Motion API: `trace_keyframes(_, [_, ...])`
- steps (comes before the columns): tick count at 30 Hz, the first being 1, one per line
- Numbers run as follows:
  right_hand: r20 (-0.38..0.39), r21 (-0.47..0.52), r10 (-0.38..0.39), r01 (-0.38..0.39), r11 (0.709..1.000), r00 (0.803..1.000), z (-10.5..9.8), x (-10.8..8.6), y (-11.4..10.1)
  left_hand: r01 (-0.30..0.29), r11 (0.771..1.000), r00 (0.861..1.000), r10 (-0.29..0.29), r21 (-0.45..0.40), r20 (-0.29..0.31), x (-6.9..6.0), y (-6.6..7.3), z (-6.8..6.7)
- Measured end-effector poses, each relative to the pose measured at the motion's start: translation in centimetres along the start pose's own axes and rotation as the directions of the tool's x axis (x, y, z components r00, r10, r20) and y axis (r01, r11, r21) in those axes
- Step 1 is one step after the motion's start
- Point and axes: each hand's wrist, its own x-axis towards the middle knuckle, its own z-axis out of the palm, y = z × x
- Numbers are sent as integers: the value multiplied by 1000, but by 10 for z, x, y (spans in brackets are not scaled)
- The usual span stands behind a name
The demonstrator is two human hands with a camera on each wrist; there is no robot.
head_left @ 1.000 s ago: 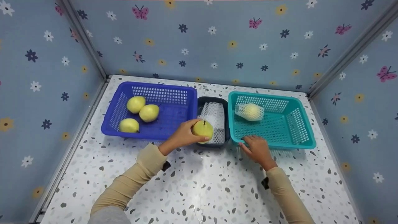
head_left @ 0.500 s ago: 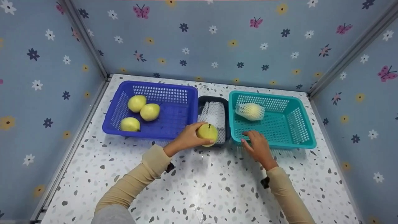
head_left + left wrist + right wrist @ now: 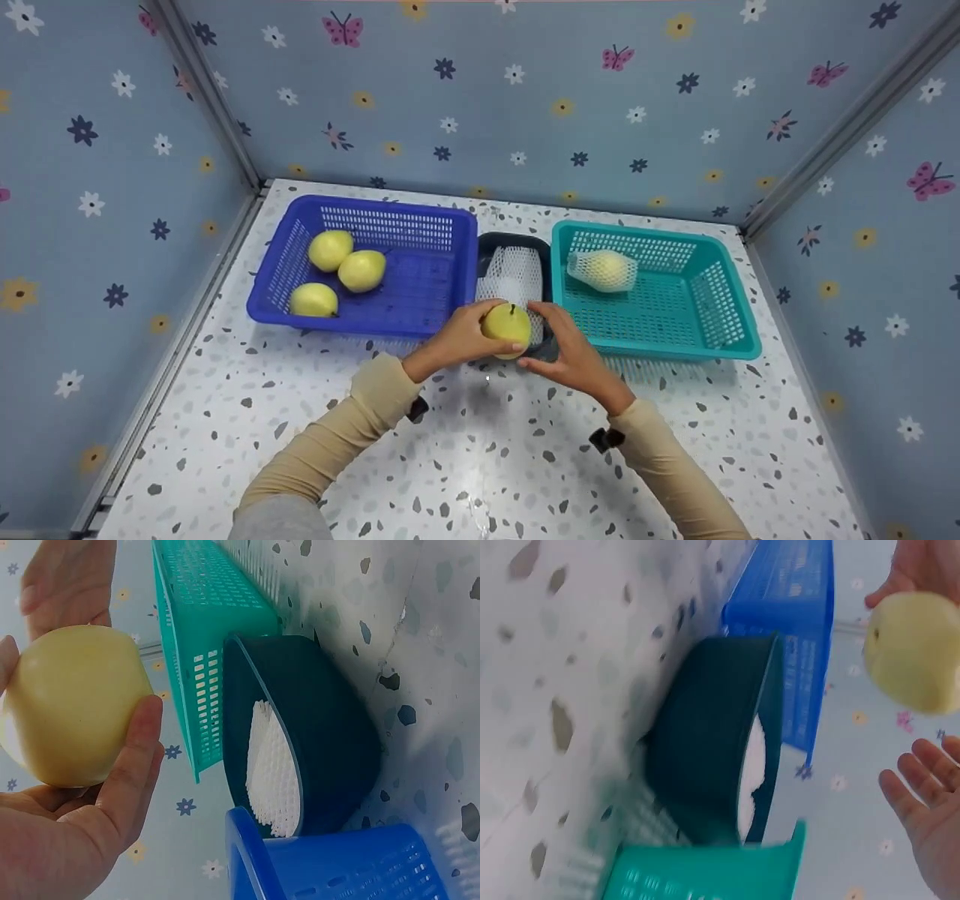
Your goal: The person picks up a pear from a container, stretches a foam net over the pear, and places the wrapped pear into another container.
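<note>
My left hand (image 3: 466, 335) grips a yellow-green pear (image 3: 506, 330) by its sides, stem up, above the near end of a dark tray (image 3: 330, 727). To the pear's right, my right hand (image 3: 574, 360) is spread with thumb and fingers apart, facing the fruit. In the right wrist view a gap shows between the right fingers (image 3: 922, 780) and the pear, so nothing is in that hand. White foam net sleeves (image 3: 517, 266) lie in the dark tray, partly hidden behind the pear and hands.
Left of the tray, a purple basket (image 3: 420, 281) holds three bare pears (image 3: 362, 271). On the right stands a teal basket (image 3: 664, 319) with one net-wrapped pear (image 3: 609, 270) at its back left. Flowered panels (image 3: 487, 90) enclose the speckled table (image 3: 525, 472) at the back and sides.
My right hand has left the teal basket's near rim and moved left, up beside the pear. The left hand has carried the pear slightly right and nearer to me.
</note>
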Motion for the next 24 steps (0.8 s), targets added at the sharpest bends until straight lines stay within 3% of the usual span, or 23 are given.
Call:
trace_keyframes(7, [-45, 91, 6, -2, 996, 999, 13, 13, -8, 23, 999, 1000, -23, -22, 19, -2, 0, 4])
trace_keyframes(13, [-76, 95, 37, -30, 995, 996, 13, 14, -11, 38, 998, 998, -36, -40, 44, -5, -2, 3])
trace_keyframes(20, [-40, 144, 35, -29, 989, 999, 0, 16, -36, 0, 993, 999, 5, -114, 36, -15, -11, 9])
trace_keyframes(24, [-19, 190, 35, -31, 981, 999, 9, 7, -23, -2, 994, 1000, 4, -107, 21, -21, -19, 17])
